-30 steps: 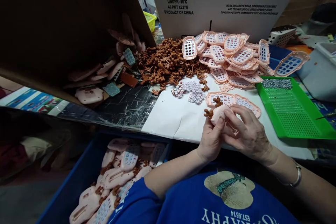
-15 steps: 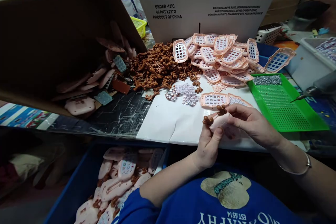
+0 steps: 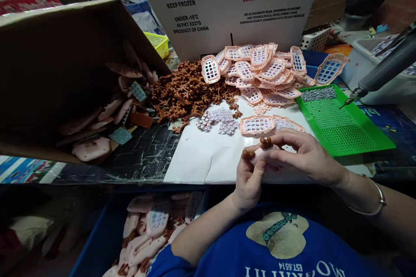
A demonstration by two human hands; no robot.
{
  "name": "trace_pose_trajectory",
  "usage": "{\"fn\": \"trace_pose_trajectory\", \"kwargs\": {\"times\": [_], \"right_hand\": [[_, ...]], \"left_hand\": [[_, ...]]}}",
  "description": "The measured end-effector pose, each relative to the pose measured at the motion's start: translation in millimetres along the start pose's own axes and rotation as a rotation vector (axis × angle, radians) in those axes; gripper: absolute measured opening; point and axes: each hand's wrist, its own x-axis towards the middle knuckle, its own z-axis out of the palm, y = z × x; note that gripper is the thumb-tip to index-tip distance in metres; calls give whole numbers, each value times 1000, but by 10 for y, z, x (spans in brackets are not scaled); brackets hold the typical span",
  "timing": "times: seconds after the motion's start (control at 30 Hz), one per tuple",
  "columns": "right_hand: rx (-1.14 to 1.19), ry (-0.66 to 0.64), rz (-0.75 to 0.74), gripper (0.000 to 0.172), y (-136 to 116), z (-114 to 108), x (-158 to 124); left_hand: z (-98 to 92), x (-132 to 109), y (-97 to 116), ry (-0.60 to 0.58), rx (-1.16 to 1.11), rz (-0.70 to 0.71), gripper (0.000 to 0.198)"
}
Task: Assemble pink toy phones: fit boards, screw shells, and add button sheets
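My left hand (image 3: 248, 179) and my right hand (image 3: 305, 156) together grip one pink toy phone shell (image 3: 264, 154) with brown antlers (image 3: 265, 142) at its top, held just above the white sheet (image 3: 208, 156) at the table's near edge. Fingers of both hands are curled round it. Two more pink keypad shells (image 3: 256, 124) lie flat just beyond my hands. A small cluster of pale key pads (image 3: 221, 119) lies to their left.
A heap of brown antler pieces (image 3: 186, 91) and a pile of pink shells (image 3: 260, 71) lie at the back. A tipped cardboard box (image 3: 65, 65) spills parts at left. Green tray (image 3: 341, 127) at right, a screwdriver tool (image 3: 383, 73) above it. Blue bin (image 3: 107, 233) below holds assembled pieces.
The view has tilted up, so everything sits lower in the frame. My hands have drawn the shell slightly nearer me and my right fingers have shifted on the antlers. The screwdriver tool has come into view.
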Motion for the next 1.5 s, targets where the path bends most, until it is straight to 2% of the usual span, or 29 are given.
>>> {"fn": "trace_pose_trajectory", "kwargs": {"times": [0.17, 0.23, 0.33, 0.47, 0.57, 0.67, 0.73, 0.8, 0.87, 0.93, 1.17, 1.23, 1.3, 1.4, 1.5], "right_hand": [[-75, 44, 2, 22, 51, -54, 1], [-112, -16, 43, 24, 93, -100, -28], [-194, -110, 59, 13, 167, -115, -103], [-157, -55, 49, 17, 239, -9, -184], [-47, -31, 93, 26, 279, 57, -202], [-113, -37, 58, 28, 319, 24, -205], [-228, 44, 22, 30, 339, -42, -204], [-238, 121, 42, 44, 350, -111, -196], [-151, 122, 115, 53, 355, -156, -185], [-35, 87, 206, 49, 362, -170, -176], [347, 2, 415, 45, 457, -133, -220], [369, 60, 408, 39, 496, -132, -228], [416, 207, 333, 37, 530, -125, -218], [521, 392, 225, 39, 571, -90, -182], [549, 439, 173, 39, 606, -42, -153]], "left_hand": [[60, 114, 63, 21, -132, -65, 30], [77, 184, 127, 28, -176, -68, 33], [88, 254, 180, 27, -184, -34, 35], [105, 242, 95, 46, -153, 44, 41], [107, 201, 10, 42, -142, 34, 40], [67, 187, 10, -20, -103, 0, 35], [21, 194, 62, -95, -31, -22, 38], [-21, 200, 133, -224, 79, -99, 43], [-43, 197, 197, -355, 183, -195, 45], [-46, 183, 235, -424, 248, -247, 47], [-59, 170, 223, -517, 448, -192, 46], [-65, 179, 226, -516, 506, -124, 52], [-68, 182, 229, -491, 586, -20, 56], [-74, 174, 219, -453, 761, 96, 46], [-84, 177, 205, -424, 841, 193, 38]]}}
